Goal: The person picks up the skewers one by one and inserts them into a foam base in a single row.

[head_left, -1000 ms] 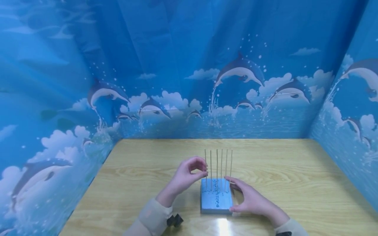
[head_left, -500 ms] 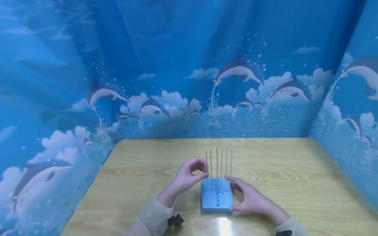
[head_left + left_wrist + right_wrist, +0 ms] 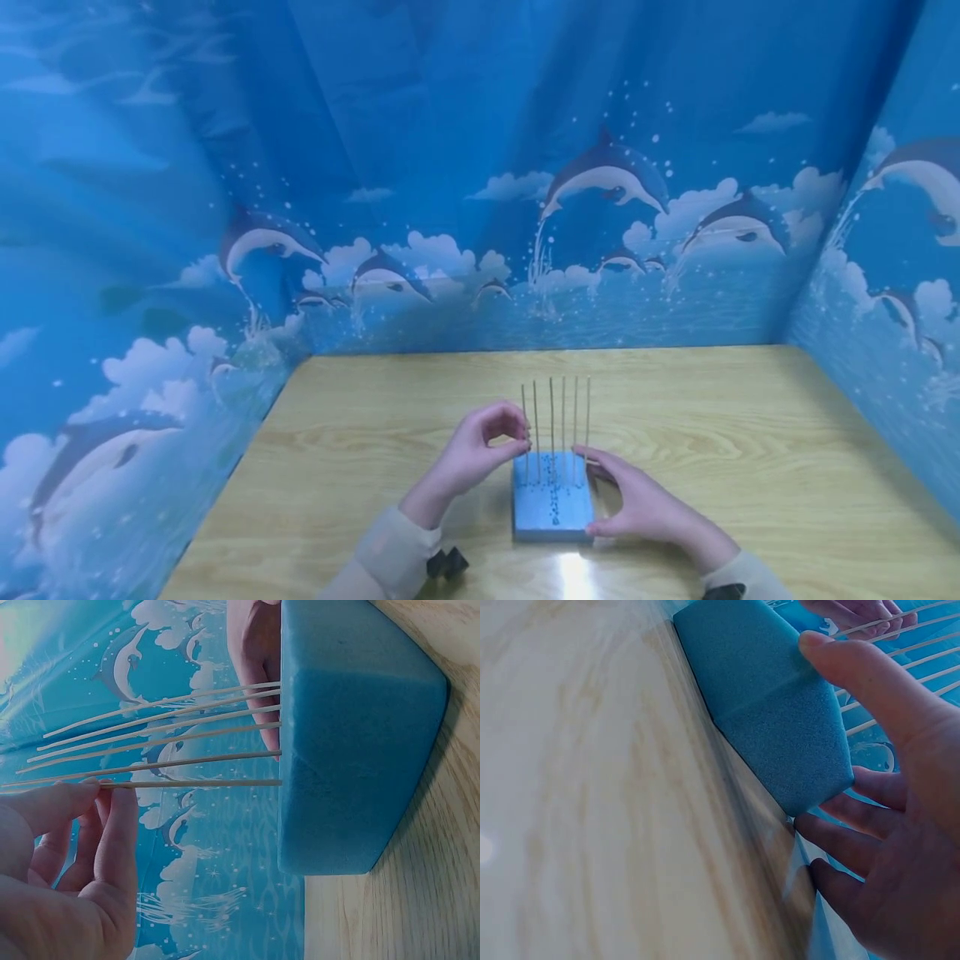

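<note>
A light blue foam block [image 3: 536, 510] lies flat on the table, its top dotted with many small dark holes. Several thin wooden sticks [image 3: 552, 417] stand upright in a row across it. My left hand [image 3: 463, 450] pinches the leftmost stick [image 3: 217, 783] between thumb and fingertips, partway up; its lower end meets the foam. My right hand [image 3: 637, 502] holds the block's right side, thumb on the near edge and fingers towards the far corner. In the right wrist view, the thumb [image 3: 870, 682] rests on the block [image 3: 780, 735] and the fingers reach round its side.
A wood-grain table [image 3: 360, 408] extends around the block. Blue curtains with printed dolphins [image 3: 420, 167] enclose it at the back and both sides. A small black object [image 3: 447, 564] sits by the left cuff.
The leftmost stick, pinched by my left hand, has shifted slightly right and sits a little lower at its top. The right hand keeps its hold on the foam block.
</note>
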